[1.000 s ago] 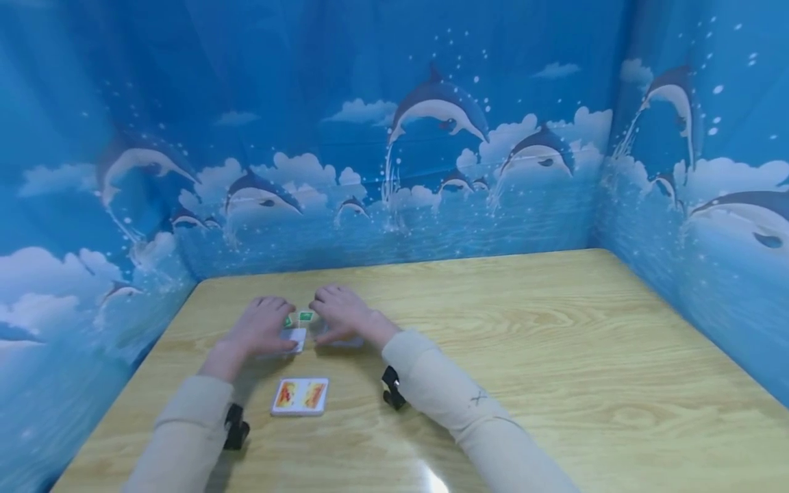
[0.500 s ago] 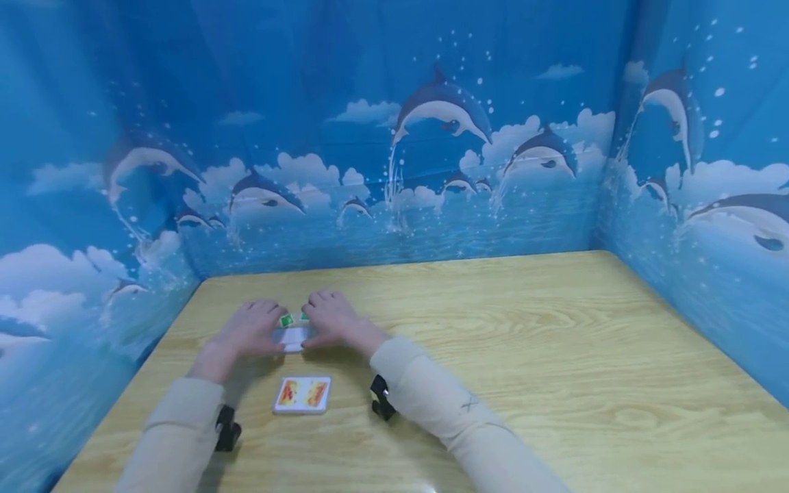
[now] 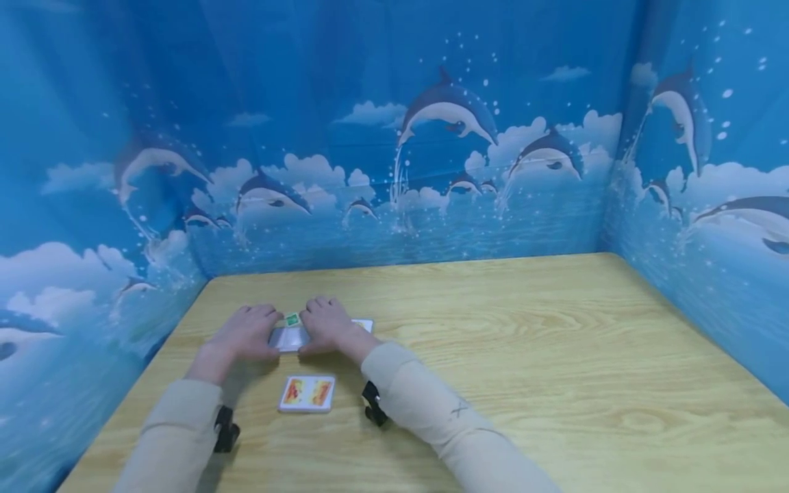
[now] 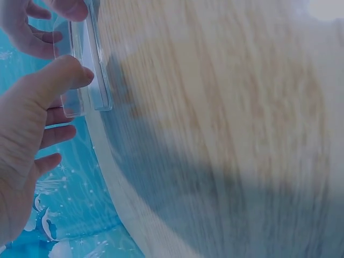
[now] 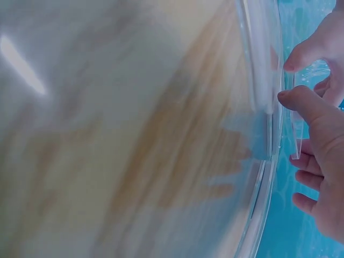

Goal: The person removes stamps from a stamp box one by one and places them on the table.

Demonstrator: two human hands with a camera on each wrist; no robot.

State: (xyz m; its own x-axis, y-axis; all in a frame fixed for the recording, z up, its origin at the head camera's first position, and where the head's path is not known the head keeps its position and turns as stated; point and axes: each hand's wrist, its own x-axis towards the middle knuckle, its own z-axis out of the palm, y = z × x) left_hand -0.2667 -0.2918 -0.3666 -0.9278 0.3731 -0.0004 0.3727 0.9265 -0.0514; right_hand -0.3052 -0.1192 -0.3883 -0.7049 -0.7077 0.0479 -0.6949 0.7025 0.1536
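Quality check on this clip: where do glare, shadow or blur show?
Head: soft shadow beside the left sleeve; left wrist: glare at top right, broad shadow across the table; right wrist: bright streak at upper left, table grain smeared, the right hand sharper.

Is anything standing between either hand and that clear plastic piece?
Nothing visible: the left hand and right hand both grip the clear plastic piece. The card stack lies nearer the person, apart from both hands.

Room to pass on table (image 3: 524, 342) right of right sleeve (image 3: 456, 424), out to curtain (image 3: 696, 233). Clear box (image 3: 287, 341) blocks gap between left hand (image 3: 243, 332) and right hand (image 3: 327, 326); picture card (image 3: 307, 394) sits nearer.
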